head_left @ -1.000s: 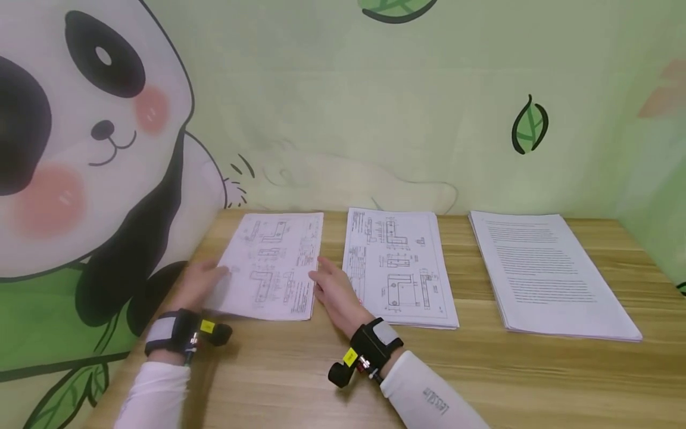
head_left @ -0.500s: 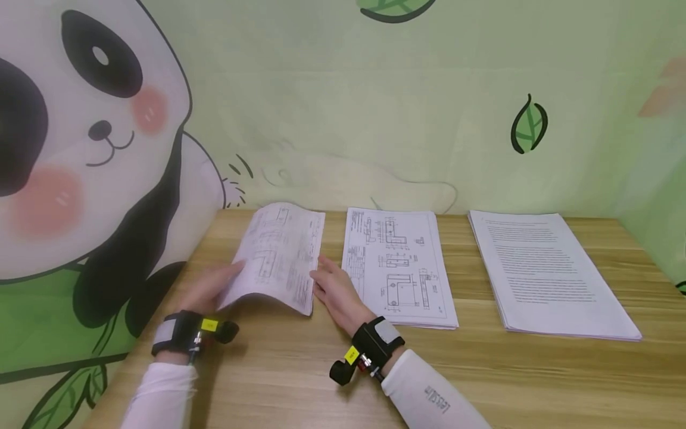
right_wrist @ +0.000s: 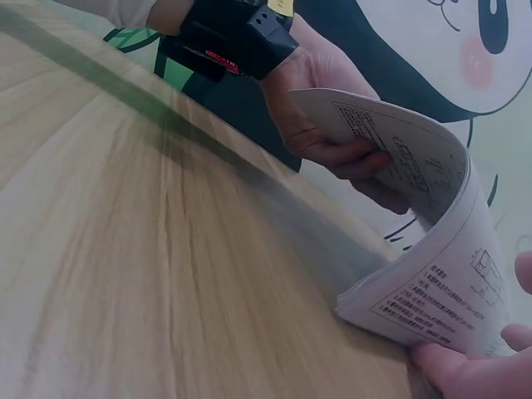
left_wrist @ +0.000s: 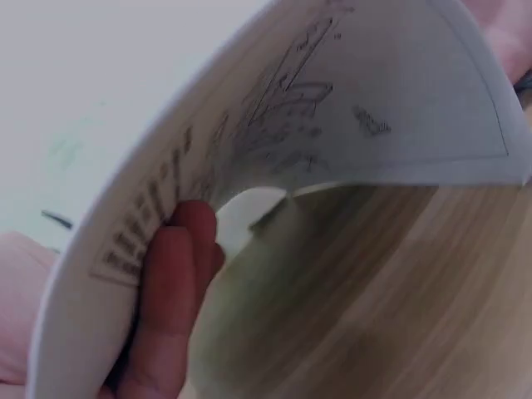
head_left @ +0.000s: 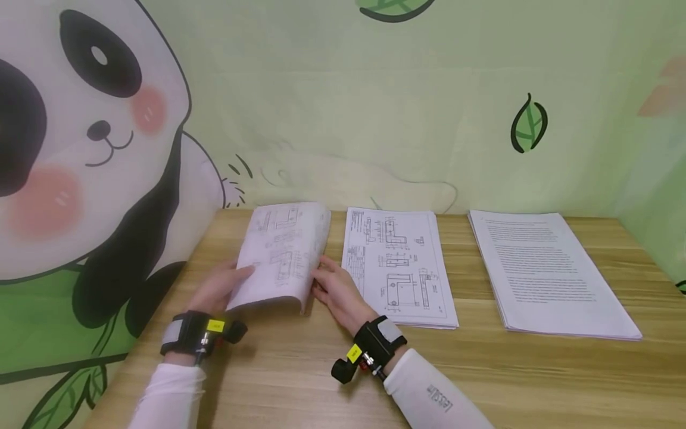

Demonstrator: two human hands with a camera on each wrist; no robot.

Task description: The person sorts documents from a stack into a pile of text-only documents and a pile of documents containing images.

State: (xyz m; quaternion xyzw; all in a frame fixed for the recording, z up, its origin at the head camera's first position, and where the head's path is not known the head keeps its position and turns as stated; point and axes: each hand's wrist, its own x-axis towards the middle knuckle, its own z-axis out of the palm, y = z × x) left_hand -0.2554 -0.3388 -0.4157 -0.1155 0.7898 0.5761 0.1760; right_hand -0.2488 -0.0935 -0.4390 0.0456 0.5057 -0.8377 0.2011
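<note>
A person sits at a light wooden table [head_left: 300, 381] against a wall painted with a cartoon panda [head_left: 80, 149]. Three lots of white paper lie in a row. The left hand [head_left: 217, 289] grips the left edge of a thin white stack of sheets printed with engineering drawings [head_left: 281, 253], fingers curled underneath and thumb on top. A second ago this stack lay flat; now its left side is lifted and bowed over toward the right, so the table shows beneath it. The right hand [head_left: 337, 292] rests with fingers loosely straight against the stack's right edge, which stays down on the table, holding it in place. The lift suggests the stack is being turned over or picked up, judged from its curve alone. Just right of the hands lies a flat white stack of drawing sheets [head_left: 399, 265], and farther right, well apart, a white stack of printed text pages [head_left: 546, 274]. Both wrists wear black camera bands.
</note>
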